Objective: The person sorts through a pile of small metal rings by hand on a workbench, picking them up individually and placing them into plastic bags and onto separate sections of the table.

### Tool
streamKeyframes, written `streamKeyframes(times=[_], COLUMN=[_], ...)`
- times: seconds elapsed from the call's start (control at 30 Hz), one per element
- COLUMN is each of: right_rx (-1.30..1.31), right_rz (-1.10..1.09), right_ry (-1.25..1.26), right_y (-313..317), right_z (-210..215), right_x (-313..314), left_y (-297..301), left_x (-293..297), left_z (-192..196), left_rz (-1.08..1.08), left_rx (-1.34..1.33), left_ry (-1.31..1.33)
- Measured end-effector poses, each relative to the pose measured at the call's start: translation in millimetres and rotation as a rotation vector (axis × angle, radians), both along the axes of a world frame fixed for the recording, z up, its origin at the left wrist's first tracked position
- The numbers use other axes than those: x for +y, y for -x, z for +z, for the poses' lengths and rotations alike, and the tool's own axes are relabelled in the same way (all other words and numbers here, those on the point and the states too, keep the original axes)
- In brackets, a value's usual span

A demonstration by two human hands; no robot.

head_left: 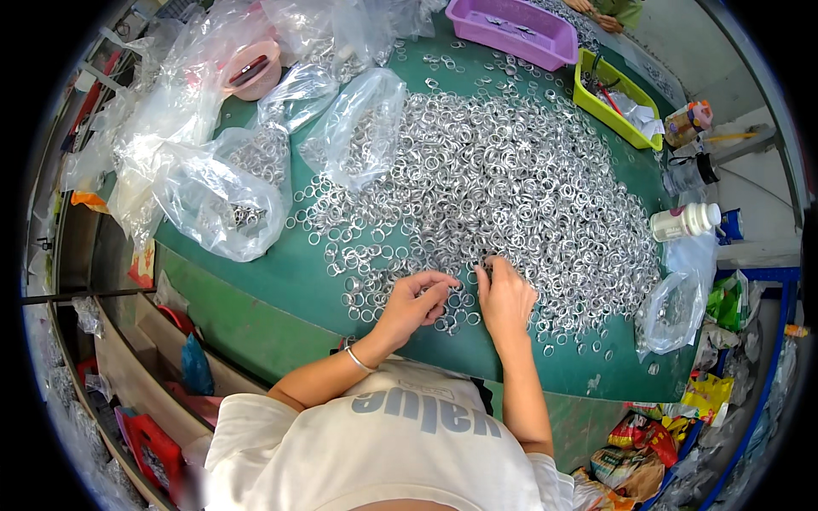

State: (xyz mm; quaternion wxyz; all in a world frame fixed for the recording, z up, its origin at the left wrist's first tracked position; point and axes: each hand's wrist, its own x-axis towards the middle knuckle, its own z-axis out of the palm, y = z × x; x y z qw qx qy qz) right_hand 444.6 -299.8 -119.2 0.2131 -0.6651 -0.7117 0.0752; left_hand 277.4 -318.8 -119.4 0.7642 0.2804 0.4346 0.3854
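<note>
Left hand (414, 303), right hand (509, 301) half-curled at one ring pile (511, 179)
Holds unclear; green tabletop (307, 274); three baskets (511, 47), wall (699, 51) beyond pile.

A lime tray (599, 112) holds white paper (649, 128) – a purple basket (511, 48) stands just to its left. Right beside the tray is an orange-topped jar (684, 126); below it, a black-capped clear bottle (683, 176), then a white bottle (677, 223). Far left of the tray – a pink basket (261, 86). Well below it, a yellow packet (709, 395).
</note>
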Motion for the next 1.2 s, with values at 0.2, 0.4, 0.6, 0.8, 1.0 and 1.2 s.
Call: streamKeyframes(times=[0.2, 0.4, 0.6, 0.8, 1.0, 1.2], right_rx=[0.379, 1.93, 0.703, 0.038, 0.373, 1.75], right_rz=[-0.077, -0.135, 0.14, 0.125, 0.064, -0.077], right_ry=[-0.074, 0.336, 0.108, -0.073, -0.095, 0.428], right_y=[-4.9, -18.9, -5.5, 7.6, -1.2, -16.5], right_z=[-6.9, 11.8, -7.1, -17.3, -20.6, -10.5], right_x=[-4.7, -5.7, -7.6, 2.1, 1.5, -14.9], left_y=[0.0, -0.3, 0.1, 2.3, 3.8, 5.6], left_x=[0.7, -0.7, -0.4, -0.4, -1.3, -1.6], left_z=[0.2, 1.2, 0.9, 2.4, 2.3, 0.8], left_rz=[-0.007, -0.009, 0.007, 0.013, 0.028, 0.031], left_rx=[-0.004, 0.007, -0.006, -0.013, -0.017, -0.026], left_ry=[0.006, -0.005, -0.015, -0.013, 0.006, 0.013])
